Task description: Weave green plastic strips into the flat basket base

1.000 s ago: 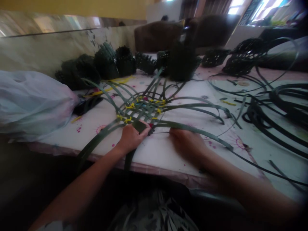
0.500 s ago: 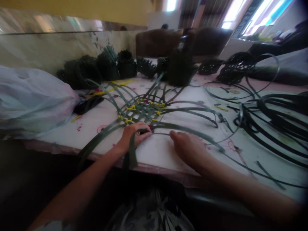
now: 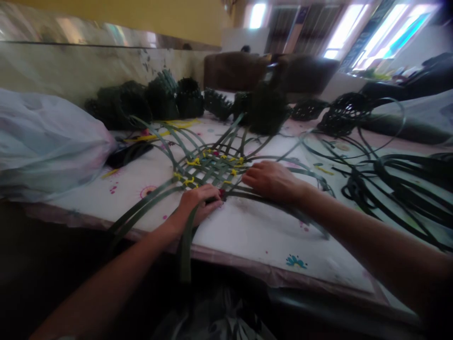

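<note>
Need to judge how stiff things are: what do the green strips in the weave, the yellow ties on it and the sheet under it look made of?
Green strips: flat, smooth bands that spring into arcs, likely plastic or split cane. Yellow ties: thin twisted bits, perhaps plastic or coated wire. Table cover: white printed sheet, likely vinyl or cloth.

Two bare forearms, no sleeves, bare left hand (image 3: 198,200), bare right hand (image 3: 271,179) — no rings, no wristwear visible

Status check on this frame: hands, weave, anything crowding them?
Left hand pressing the near corner of the woven strip mat. Right hand flat on its right edge strips. Loose strip coils lie right, plastic bag left.
</note>
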`<state>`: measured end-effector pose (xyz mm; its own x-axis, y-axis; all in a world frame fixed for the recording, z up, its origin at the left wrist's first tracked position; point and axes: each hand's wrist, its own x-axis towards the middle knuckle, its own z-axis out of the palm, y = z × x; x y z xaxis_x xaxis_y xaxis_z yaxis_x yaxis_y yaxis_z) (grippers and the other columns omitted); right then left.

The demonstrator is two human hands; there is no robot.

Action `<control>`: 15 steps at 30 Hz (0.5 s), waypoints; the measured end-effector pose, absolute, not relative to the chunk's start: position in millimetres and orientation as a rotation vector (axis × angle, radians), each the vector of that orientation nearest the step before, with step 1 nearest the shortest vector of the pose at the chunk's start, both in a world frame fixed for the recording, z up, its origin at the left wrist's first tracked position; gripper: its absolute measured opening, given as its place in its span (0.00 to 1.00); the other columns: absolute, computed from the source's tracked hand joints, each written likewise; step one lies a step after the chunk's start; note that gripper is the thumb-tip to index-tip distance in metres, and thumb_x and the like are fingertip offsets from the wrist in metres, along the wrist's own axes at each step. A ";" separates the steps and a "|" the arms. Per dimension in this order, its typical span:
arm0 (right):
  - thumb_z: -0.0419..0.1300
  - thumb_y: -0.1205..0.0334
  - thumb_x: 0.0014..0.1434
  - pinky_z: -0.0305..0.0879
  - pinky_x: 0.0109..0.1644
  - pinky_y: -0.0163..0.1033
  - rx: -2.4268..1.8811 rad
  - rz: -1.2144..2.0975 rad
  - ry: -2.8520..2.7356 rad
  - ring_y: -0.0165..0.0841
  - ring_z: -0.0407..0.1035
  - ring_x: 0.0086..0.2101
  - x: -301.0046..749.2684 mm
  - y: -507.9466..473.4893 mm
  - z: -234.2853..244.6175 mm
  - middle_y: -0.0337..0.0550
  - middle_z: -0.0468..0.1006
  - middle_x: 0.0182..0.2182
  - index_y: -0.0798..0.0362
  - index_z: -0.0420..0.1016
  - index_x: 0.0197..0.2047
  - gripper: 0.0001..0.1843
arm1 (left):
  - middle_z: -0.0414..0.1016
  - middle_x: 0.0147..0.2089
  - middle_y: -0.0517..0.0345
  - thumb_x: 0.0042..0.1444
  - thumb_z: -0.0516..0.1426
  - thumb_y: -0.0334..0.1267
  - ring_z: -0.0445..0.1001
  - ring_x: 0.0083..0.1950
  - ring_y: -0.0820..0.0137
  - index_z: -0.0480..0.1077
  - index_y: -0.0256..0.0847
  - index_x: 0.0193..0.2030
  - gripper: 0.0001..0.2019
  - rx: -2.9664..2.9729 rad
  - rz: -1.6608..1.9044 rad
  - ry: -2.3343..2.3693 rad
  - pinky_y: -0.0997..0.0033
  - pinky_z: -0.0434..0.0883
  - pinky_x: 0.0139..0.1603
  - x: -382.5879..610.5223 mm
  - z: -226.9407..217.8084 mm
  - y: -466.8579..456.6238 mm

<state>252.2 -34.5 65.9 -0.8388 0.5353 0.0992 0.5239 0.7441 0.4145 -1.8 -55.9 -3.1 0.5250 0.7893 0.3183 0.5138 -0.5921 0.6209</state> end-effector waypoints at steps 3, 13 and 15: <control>0.50 0.71 0.68 0.50 0.36 0.39 0.895 0.647 3.001 0.34 0.61 0.32 259.1 -21.4 45.7 0.46 0.74 0.32 0.57 0.75 0.36 0.14 | 0.78 0.47 0.58 0.63 0.57 0.35 0.76 0.46 0.70 0.73 0.41 0.35 0.06 2.377 0.823 1.012 0.71 0.70 0.48 -1.5 -3.8 -55.8; 0.49 0.69 0.70 0.50 0.35 0.40 0.686 0.615 3.176 0.35 0.57 0.32 271.2 -29.1 17.7 0.45 0.71 0.30 0.55 0.72 0.32 0.16 | 0.80 0.54 0.60 0.60 0.56 0.31 0.78 0.46 0.69 0.73 0.43 0.36 0.05 2.504 0.860 1.005 0.69 0.72 0.48 1.0 -22.1 -49.2; 0.49 0.69 0.70 0.51 0.36 0.41 0.674 0.589 3.169 0.36 0.58 0.32 272.0 -29.2 13.0 0.45 0.71 0.31 0.55 0.72 0.33 0.15 | 0.82 0.49 0.60 0.60 0.56 0.32 0.78 0.44 0.68 0.75 0.44 0.38 0.06 2.502 0.850 1.057 0.69 0.71 0.44 2.1 -20.2 -49.6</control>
